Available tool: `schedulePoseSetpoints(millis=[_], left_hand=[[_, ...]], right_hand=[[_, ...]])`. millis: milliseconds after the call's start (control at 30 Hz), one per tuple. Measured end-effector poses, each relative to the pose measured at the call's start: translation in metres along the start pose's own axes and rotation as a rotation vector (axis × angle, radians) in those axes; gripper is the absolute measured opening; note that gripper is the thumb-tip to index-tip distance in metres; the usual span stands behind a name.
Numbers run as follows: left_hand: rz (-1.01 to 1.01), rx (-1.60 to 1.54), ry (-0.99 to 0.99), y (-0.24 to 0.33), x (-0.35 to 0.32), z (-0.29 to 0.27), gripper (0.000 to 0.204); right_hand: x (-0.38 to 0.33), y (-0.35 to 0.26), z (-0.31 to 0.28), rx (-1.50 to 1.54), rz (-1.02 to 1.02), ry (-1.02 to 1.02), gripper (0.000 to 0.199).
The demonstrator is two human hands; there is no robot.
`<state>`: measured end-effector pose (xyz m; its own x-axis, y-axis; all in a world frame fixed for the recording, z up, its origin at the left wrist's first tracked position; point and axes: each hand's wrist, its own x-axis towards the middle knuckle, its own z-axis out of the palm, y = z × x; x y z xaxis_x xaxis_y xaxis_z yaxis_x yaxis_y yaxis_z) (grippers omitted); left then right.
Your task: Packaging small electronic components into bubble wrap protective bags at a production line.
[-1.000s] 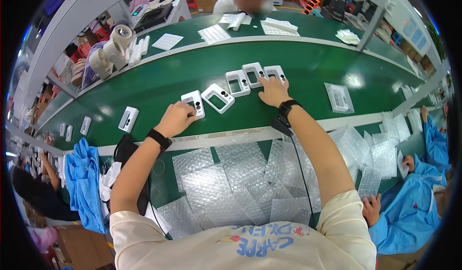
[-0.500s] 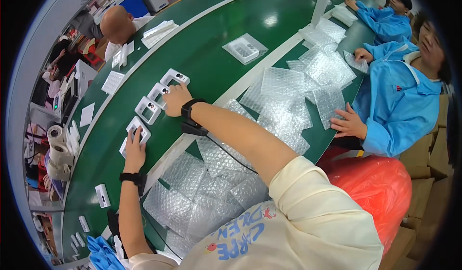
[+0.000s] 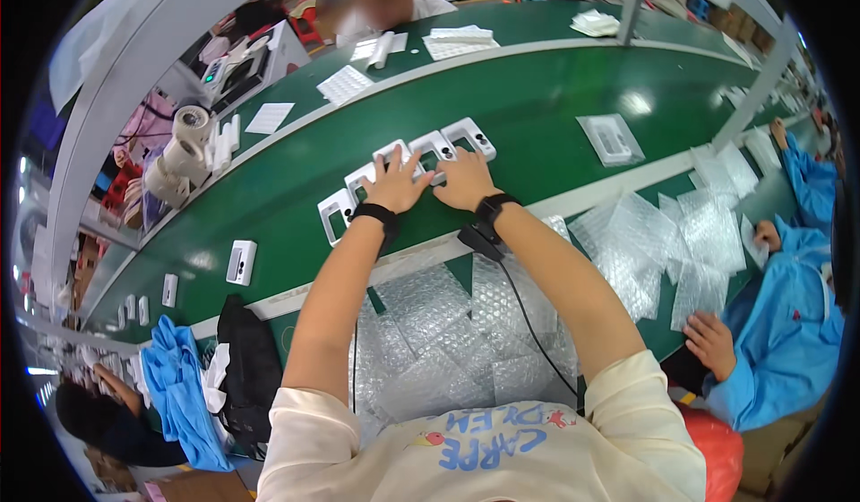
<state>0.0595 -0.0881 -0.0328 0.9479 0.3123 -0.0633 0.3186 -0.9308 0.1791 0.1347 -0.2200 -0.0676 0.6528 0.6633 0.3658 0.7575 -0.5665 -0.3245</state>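
Several white rectangular plastic housings with cut-out windows stand close together in a slanting row on the green belt. My left hand (image 3: pixel 396 185) lies over the middle of the row, its fingers spread and touching the housings. Beside it, my right hand (image 3: pixel 466 181) rests its fingertips on the housings toward the right end; its fingers are slightly bent and apart. The rightmost housing (image 3: pixel 471 138) has dark round parts at one end. The leftmost housing (image 3: pixel 337 216) shows below my left fingers. My hands partly hide the middle ones. Both wrists wear black bands with cables.
Sheets of bubble wrap (image 3: pixel 430 323) cover the near table, with more bubble wrap (image 3: pixel 627 242) to the right. A wrapped housing (image 3: pixel 611 140) lies farther right on the belt, and another white housing (image 3: pixel 241 262) at left. A co-worker's hand (image 3: pixel 710 344) is at the right.
The view has turned left. My left hand has moved from the row's left end to its middle, nearer my right hand. The housings now stand closer together.
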Motion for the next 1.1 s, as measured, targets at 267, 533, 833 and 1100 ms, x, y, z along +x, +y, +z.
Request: schedulePoseSetpoints(millis=[267,533,833,1100], left_hand=[[-0.052,-0.096,-0.155,-0.021,0.02,-0.005,0.075],[-0.313,0.177,-0.295,-0.136,0.129,-0.049,0.079],[-0.347,0.186,0.064,-0.162,0.211,-0.01,0.055],[-0.349,0.269,-0.031,-0.163,0.223,-0.015,0.047]], right_hand=[[-0.004,0.019,-0.003,0.293,-0.02,0.172,0.027],[0.004,0.034,0.005,0.562,0.051,0.463,0.022],[-0.007,0.026,-0.007,0.855,0.212,0.273,0.01],[-0.003,0.015,-0.009,0.974,0.262,0.179,0.007]])
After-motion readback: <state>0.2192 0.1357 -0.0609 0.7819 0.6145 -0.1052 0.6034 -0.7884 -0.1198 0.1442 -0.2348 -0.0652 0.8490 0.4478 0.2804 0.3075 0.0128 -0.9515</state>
